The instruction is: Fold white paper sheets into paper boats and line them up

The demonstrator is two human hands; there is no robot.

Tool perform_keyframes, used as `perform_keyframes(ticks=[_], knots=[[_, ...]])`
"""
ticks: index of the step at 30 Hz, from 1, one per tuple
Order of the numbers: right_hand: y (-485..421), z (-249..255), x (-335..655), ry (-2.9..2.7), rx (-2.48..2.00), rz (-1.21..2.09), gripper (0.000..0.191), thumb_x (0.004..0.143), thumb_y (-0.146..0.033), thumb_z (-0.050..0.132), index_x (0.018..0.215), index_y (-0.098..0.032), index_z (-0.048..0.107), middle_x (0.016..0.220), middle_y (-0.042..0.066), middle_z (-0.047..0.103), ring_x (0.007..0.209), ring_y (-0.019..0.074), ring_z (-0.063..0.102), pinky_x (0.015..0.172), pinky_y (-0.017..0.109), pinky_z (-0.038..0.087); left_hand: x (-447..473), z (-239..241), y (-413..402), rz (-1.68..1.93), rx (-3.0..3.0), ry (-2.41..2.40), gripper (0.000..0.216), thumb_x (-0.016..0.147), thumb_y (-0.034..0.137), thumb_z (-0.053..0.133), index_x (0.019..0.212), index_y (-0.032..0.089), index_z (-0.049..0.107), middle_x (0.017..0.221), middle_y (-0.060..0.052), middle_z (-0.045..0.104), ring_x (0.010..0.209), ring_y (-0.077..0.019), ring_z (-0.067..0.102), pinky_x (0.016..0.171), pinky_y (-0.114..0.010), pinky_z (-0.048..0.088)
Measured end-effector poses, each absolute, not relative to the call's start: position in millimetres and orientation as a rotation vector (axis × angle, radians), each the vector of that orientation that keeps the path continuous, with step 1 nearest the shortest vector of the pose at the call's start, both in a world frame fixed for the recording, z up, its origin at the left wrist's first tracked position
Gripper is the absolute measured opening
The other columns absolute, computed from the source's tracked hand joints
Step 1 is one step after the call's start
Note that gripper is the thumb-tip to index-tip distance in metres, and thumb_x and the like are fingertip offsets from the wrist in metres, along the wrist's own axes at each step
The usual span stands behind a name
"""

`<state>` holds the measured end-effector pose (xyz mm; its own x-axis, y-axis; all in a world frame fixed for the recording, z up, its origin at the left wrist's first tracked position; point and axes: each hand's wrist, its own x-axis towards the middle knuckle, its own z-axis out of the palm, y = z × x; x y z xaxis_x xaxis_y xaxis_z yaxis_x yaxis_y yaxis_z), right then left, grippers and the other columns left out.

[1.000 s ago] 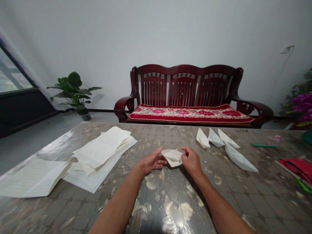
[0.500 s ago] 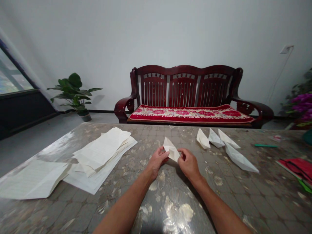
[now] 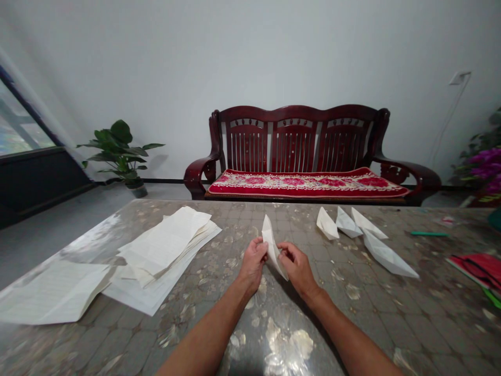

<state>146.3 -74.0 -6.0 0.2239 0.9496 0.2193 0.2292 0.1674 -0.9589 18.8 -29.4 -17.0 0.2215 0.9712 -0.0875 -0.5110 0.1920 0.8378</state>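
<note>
Slim white folded-paper boat [image 3: 268,235] held over the grey floral-patterned counter [image 3: 195,277], long axis near-to-far, far tip leaning L; L hand [image 3: 252,261] pinches its L side, R hand [image 3: 298,266] its R, both equally close.

4 paper boats [image 3: 390,256] on 1 desk [image 3: 117,347], plus 1 held boat [image 3: 270,240]: 5 total. 1 left hand [image 3: 253,261], 1 right hand [image 3: 298,265]. 1 paper stack [image 3: 166,243], sheets uncountable; 1 folded sheet [image 3: 55,292] left of it. 1 green pen [image 3: 429,234], 1 settee [image 3: 295,112], 1 seat cover [image 3: 293,183].
</note>
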Motion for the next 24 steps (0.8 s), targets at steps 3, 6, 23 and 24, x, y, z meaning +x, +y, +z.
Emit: perform_keyframes(ticks=[3, 6, 23, 24], knots=[[-72, -4, 143, -1.000, -1.176, 1.160, 0.036, 0.081, -0.051, 0.051, 0.090, -0.019, 0.064, 0.071, 0.001, 0.064, 0.057, 0.0146, 0.055, 0.049, 0.023, 0.043, 16, -13, -30, 1.102, 0.756, 0.648, 0.058, 0.064, 0.047, 0.085, 0.106, 0.017, 0.060, 0.083, -0.001, 0.066, 0.068, -0.0118, 0.060, 0.068, -0.024, 0.046], [-70, -4, 143, -0.869, -1.084, 1.371, 0.039, 0.077, -0.057, 0.062, 0.088, -0.019, 0.064, 0.070, 0.001, 0.065, 0.056, 0.0137, 0.056, 0.044, 0.021, 0.042, 14, -11, -32, 1.032, 0.771, 0.599, 0.057, 0.064, 0.045, 0.087, 0.106, 0.015, 0.062, 0.086, -0.003, 0.068, 0.070, -0.0126, 0.062, 0.070, -0.025, 0.048], [-63, -9, 155, -0.489, -0.802, 1.625, 0.046, 0.056, -0.028, 0.090, 0.088, -0.022, 0.058, 0.053, -0.012, 0.052, 0.039, 0.0030, 0.040, 0.037, 0.013, 0.032, 14, -15, -35, 0.990, 0.649, 0.636, 0.051, 0.067, 0.033, 0.086, 0.104, 0.020, 0.053, 0.085, 0.000, 0.069, 0.067, -0.0110, 0.064, 0.060, -0.020, 0.051], [-63, -10, 155, -0.479, -0.792, 1.611, 0.045, 0.056, -0.027, 0.090, 0.087, -0.022, 0.058, 0.051, -0.012, 0.051, 0.039, 0.0032, 0.039, 0.037, 0.013, 0.032, 14, -16, -35, 0.988, 0.641, 0.621, 0.049, 0.066, 0.032, 0.086, 0.101, 0.020, 0.054, 0.085, 0.000, 0.068, 0.068, -0.0106, 0.064, 0.061, -0.020, 0.051]])
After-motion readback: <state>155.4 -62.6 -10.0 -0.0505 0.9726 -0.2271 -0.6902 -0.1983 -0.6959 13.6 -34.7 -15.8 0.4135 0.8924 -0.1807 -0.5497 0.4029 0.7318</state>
